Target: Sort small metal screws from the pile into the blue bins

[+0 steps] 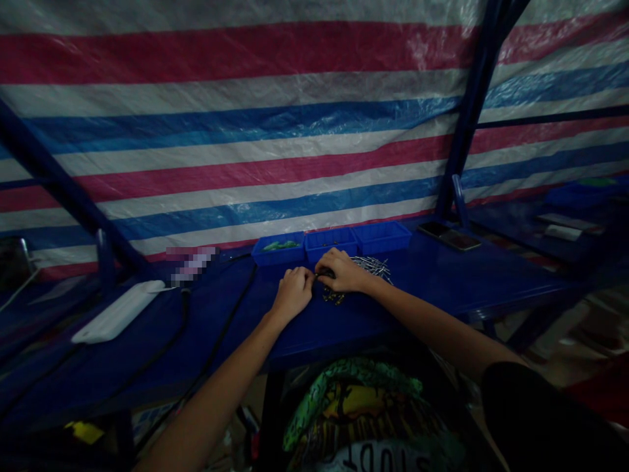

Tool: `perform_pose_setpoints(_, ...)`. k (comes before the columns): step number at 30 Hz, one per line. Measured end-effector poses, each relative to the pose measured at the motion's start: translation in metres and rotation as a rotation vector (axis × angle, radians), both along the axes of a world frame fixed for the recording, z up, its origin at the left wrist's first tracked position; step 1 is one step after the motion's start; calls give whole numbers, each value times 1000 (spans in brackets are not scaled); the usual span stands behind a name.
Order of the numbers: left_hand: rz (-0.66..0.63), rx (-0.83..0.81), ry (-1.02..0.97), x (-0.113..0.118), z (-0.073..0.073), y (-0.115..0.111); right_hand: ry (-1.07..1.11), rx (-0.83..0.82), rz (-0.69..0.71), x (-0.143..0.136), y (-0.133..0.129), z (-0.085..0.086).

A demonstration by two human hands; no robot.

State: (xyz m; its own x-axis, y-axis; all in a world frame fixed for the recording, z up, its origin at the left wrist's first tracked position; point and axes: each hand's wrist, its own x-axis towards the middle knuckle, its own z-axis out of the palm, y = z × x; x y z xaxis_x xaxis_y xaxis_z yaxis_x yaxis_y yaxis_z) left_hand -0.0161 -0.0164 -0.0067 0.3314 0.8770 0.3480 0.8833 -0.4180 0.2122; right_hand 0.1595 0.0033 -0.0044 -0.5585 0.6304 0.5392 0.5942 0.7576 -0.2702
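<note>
Both of my hands meet over the blue table, just in front of the blue trays. My left hand (295,292) has its fingers pressed together around something too small to make out. Touching or nearly touching it, my right hand (341,270) is curled, with a small dark thing under its fingers that I cannot name. Small brass-coloured pieces (333,296) lie below my right hand. A pile of thin silvery metal pieces (374,267) lies to its right, partly behind the wrist.
Three blue trays stand behind my hands; the left tray (255,255) holds green pieces. A phone (449,236) lies at the right. A white power strip (120,313) and black cables lie at the left. Striped sheeting (275,170) hangs behind the table (422,295).
</note>
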Motion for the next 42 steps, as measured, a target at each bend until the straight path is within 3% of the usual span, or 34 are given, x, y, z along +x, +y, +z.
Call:
perform_pose_setpoints(10, -70, 16, -128, 3, 0, 1, 24, 25, 21, 1, -3, 3)
perform_pose_setpoints(16, 1, 48, -117, -1, 1, 3, 32, 39, -39, 0, 2, 2)
perform_pose_setpoints(19, -15, 85, -55, -7, 2, 8, 134, 79, -127, 6, 12, 2)
perform_pose_setpoints(24, -39, 94, 29, -9, 0, 22, 310, 177, -414, 26, 38, 7)
perform_pose_setpoints(27, -91, 71, 69, -6, -1, 27, 284, 187, -573, 36, 51, 6)
perform_pose_setpoints(30, -104, 70, 116, -1, 0, 27, 208, 174, -633, 39, 55, 2)
perform_pose_setpoints(35, -84, 87, 194, 5, 1, 26, 185, 167, -533, 25, 36, -1)
perform_pose_setpoints(42, -119, 65, -36, -1, 0, 18, -21, 65, -75, 2, 5, 0)
